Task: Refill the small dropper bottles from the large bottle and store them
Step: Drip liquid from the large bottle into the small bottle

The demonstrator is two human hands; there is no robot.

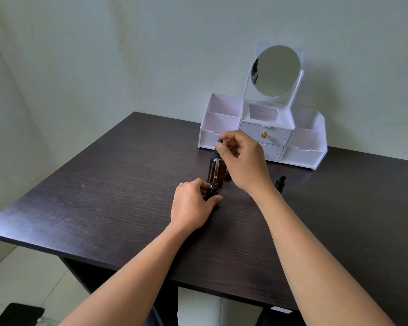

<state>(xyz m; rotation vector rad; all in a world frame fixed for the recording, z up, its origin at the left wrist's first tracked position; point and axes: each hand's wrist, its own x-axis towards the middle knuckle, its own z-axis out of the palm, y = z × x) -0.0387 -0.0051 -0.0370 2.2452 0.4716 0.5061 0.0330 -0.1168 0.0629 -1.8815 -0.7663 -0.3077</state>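
Head view: The left hand is resting on the dark wooden surface, its fingers and thumb curling round an uncapped small dropper bottle that is standing upright. Directly above it, the right hand is pinching the black bulb of a dropper between thumb and forefinger, with the glass tube pointing down to the small bottle's mouth. The large amber bottle is standing just behind, touching neither hand as far as can be told. A second small dropper bottle, capped, is standing to the right, beside the right wrist.

Bare surface is stretching wide to the left and towards the near edge. A white organizer with a round mirror is sitting along the far edge.

The right hand is hiding part of the organizer's drawers and a dark object beside the large bottle, which is hard to make out. The fill level in the bottles is unclear.
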